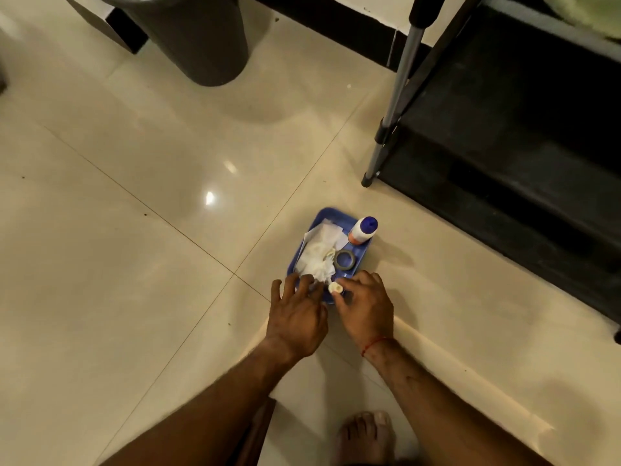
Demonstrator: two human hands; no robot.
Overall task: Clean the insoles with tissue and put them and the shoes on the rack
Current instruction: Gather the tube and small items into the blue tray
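A blue tray (pixel 361 255) lies on the floor tiles, holding crumpled white tissue (pixel 317 255), a grey tape roll (pixel 345 259) and a white bottle with a blue cap (pixel 363 230). My left hand (pixel 297 316) reaches over the tray's near edge, fingers spread, fingertips touching the tissue. My right hand (pixel 364 306) pinches a small cream-white object (pixel 336 288) at the tray's near corner. A black shoe rack (pixel 510 136) stands at the right. No insoles or shoes show in the view.
A dark bin (pixel 198 38) stands at the top left by the wall. A metal tripod leg (pixel 391 105) slants down in front of the rack. My bare foot (pixel 368 435) rests on the glossy floor at the bottom.
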